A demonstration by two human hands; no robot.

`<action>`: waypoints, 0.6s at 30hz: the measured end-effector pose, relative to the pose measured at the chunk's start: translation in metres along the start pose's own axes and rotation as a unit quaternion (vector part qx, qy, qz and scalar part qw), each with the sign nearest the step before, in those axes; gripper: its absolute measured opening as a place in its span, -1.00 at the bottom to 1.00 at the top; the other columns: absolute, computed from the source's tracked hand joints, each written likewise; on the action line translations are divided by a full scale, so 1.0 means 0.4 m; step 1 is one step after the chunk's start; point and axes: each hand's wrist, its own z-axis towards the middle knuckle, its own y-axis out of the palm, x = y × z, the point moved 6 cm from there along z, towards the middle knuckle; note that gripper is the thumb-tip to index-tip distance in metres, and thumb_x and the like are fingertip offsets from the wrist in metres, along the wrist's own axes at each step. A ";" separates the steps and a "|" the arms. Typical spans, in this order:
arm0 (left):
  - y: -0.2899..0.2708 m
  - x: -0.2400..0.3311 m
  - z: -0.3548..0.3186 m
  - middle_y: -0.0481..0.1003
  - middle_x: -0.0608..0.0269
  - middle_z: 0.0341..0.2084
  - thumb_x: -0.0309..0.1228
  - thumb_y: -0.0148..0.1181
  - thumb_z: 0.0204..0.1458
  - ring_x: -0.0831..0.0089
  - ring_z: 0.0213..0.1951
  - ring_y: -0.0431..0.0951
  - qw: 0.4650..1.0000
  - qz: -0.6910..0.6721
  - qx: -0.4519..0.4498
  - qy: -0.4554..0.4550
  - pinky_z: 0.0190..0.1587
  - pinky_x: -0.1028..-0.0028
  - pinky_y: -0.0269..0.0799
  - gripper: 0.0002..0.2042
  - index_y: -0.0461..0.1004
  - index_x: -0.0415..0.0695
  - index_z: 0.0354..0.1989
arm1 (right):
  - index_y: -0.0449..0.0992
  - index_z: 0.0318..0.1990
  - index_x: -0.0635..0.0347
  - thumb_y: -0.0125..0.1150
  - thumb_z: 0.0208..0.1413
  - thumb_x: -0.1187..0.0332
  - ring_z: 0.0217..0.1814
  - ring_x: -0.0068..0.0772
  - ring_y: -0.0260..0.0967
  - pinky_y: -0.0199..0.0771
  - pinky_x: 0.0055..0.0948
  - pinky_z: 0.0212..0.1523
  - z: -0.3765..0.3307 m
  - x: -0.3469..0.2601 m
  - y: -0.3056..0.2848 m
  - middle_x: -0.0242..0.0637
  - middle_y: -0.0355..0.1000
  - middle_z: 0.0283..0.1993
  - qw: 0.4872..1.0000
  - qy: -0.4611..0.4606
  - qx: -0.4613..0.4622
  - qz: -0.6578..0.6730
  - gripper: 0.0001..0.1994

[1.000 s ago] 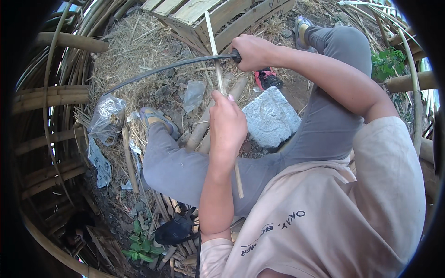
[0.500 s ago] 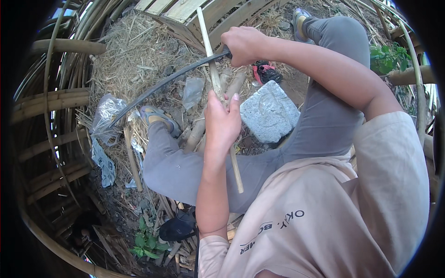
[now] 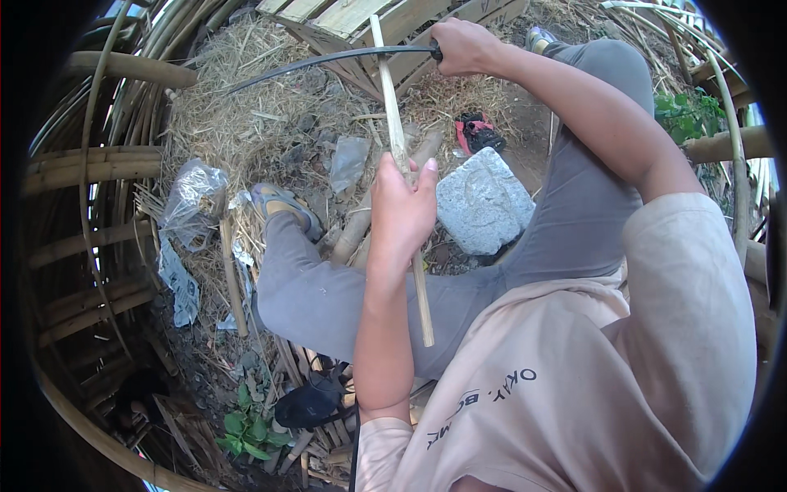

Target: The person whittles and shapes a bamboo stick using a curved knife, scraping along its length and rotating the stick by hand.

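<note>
My left hand (image 3: 402, 209) is closed around a long, pale strip of bamboo or wood (image 3: 393, 111). The strip points away from me, its near end hanging over my left thigh. In my right hand (image 3: 469, 49) is the dark handle of a machete, gripped in a fist. Its long, slightly curved blade (image 3: 328, 57) reaches left and crosses the strip close to the far end, apparently touching it. Right of my left hand, a pale grey stone block (image 3: 484, 202) sits on the ground between my legs.
A slatted wooden crate (image 3: 328, 20) stands at the far side. Clear plastic bags (image 3: 193, 201) and dry straw litter the ground at left. A black and pink bag (image 3: 478, 134) lies beyond the stone. Bamboo railings (image 3: 94, 168) line the left, and a dark shoe-like object (image 3: 311, 402) lies near my left elbow.
My right hand has moved away from me and right, sliding the machete toward the strip's far end. The blade now lies more level, its tip farther from me. My left hand keeps its grip.
</note>
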 end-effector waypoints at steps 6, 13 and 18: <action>0.010 0.018 0.005 0.30 0.44 -0.62 -0.24 0.23 0.25 0.69 -0.71 0.21 0.990 -0.118 -0.052 -0.050 -0.71 0.55 0.07 -0.72 0.27 -0.11 -0.21 | 0.56 -0.43 0.42 0.20 -0.25 0.46 -0.27 0.20 0.52 0.54 -0.06 -0.16 -0.055 -0.074 0.020 0.17 0.49 -0.45 0.989 -0.052 -0.009 0.138 -0.80; 0.006 0.048 -0.020 0.17 0.56 -0.64 -0.26 0.23 0.26 0.81 -0.75 0.10 0.899 -0.378 -0.167 -0.144 -0.77 0.65 -0.08 -0.74 0.24 -0.04 -0.19 | 0.59 -0.43 0.36 0.22 -0.31 0.47 -0.27 0.14 0.53 0.53 -0.08 -0.19 -0.124 -0.173 -0.010 0.12 0.49 -0.48 0.974 -0.083 -0.106 0.183 -0.80; 0.029 0.004 -0.001 0.20 0.55 -0.64 -0.29 0.23 0.26 0.79 -0.75 0.12 0.971 -0.221 -0.062 -0.061 -0.78 0.63 -0.06 -0.75 0.23 -0.04 -0.19 | 0.65 -0.32 0.28 0.27 -0.36 0.45 -0.20 0.08 0.56 0.58 -0.13 -0.09 -0.132 -0.183 -0.015 0.04 0.57 -0.37 0.985 -0.035 -0.157 0.059 -0.69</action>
